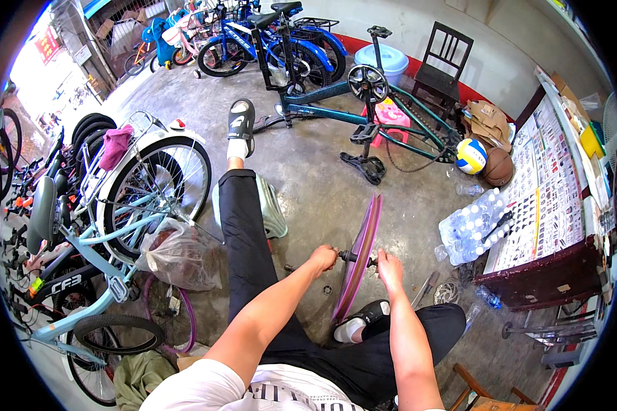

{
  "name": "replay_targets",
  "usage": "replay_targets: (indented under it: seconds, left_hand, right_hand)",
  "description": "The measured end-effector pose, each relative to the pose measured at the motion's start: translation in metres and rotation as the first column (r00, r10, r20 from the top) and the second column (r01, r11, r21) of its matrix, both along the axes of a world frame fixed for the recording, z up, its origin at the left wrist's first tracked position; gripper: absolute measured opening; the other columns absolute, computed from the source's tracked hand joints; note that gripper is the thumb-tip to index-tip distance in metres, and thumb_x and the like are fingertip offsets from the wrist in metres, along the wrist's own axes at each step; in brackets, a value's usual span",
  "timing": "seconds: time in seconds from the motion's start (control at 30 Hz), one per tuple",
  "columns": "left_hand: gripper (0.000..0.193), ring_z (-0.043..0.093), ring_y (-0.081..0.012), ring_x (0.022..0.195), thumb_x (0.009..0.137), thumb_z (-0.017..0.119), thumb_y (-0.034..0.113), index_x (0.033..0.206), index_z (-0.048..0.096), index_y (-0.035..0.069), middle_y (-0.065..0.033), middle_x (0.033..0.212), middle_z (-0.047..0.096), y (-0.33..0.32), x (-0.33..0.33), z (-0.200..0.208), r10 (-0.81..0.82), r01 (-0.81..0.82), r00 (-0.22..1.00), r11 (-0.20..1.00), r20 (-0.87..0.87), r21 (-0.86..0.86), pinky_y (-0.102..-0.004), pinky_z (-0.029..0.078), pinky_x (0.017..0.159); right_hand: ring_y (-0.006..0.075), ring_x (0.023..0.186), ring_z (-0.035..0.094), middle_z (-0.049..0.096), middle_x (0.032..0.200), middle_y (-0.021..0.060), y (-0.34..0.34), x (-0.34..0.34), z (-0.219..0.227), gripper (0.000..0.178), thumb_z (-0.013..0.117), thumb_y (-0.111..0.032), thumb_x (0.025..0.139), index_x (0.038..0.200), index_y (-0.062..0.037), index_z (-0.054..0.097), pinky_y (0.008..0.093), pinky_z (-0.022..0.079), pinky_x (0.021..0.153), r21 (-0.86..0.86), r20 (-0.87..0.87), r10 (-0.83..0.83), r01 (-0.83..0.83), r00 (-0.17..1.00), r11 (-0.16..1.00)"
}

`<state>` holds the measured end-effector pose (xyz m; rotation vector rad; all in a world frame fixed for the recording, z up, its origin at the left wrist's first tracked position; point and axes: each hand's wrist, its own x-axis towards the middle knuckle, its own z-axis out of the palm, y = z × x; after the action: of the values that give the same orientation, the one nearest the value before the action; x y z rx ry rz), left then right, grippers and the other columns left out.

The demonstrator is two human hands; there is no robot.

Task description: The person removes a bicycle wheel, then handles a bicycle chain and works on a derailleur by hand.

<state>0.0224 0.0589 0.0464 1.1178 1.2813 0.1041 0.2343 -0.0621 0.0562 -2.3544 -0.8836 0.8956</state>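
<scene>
A purple-rimmed wheel [360, 257] stands upright and edge-on on the concrete floor [308, 171] between the person's legs, seemingly so both ends of its axle [355, 258] can be reached; the left hand [323, 258] is closed around the axle end on one side, likely steadying it; the right hand [389, 264] pinches the other end with its fingertips; a foot in a black sandal [363, 318] sits against the rim's base, probably bracing it; small parts [328, 290] lie nearby; an upturned teal bicycle [370, 116] stands well beyond.

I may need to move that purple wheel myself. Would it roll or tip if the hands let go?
The purple wheel stands upright on its thin rim, steadied at the axle by the left hand and right hand. Released, it would likely tip sideways or roll. It looks stiff.
</scene>
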Motion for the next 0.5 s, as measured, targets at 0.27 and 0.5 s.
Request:
replay_targets:
  seconds: [0.27, 0.5]
  left_hand:
    - [0.033, 0.055, -0.0183, 0.058, 0.103, 0.054, 0.030, 0.087, 0.063, 0.003, -0.0063, 0.070, 0.059, -0.001, 0.001, 0.006, 0.019, -0.020, 1.000, 1.000, -0.019, -0.010, -0.0369, 0.043, 0.054]
    - [0.033, 0.055, -0.0186, 0.058, 0.103, 0.054, 0.030, 0.087, 0.063, 0.003, -0.0065, 0.070, 0.059, 0.000, 0.001, -0.005, 0.028, -0.028, 1.000, 0.999, -0.003, -0.029, -0.0375, 0.042, 0.053]
  right_hand:
    - [0.0433, 0.093, 0.070, 0.073, 0.082, 0.0223, 0.000, 0.001, 0.000, 0.064, 0.041, -0.055, 0.101, 0.088, -0.0024, 0.075, 0.0522, 0.050, 0.087, -0.004, -0.004, -0.004, 0.004, 1.000, 1.000]
    - [0.0452, 0.097, 0.069, 0.072, 0.089, 0.0260, 0.000, 0.003, -0.009, 0.063, 0.042, -0.055, 0.101, 0.091, -0.0012, 0.075, 0.0533, 0.050, 0.089, -0.015, -0.013, -0.017, 0.017, 1.000, 1.000]
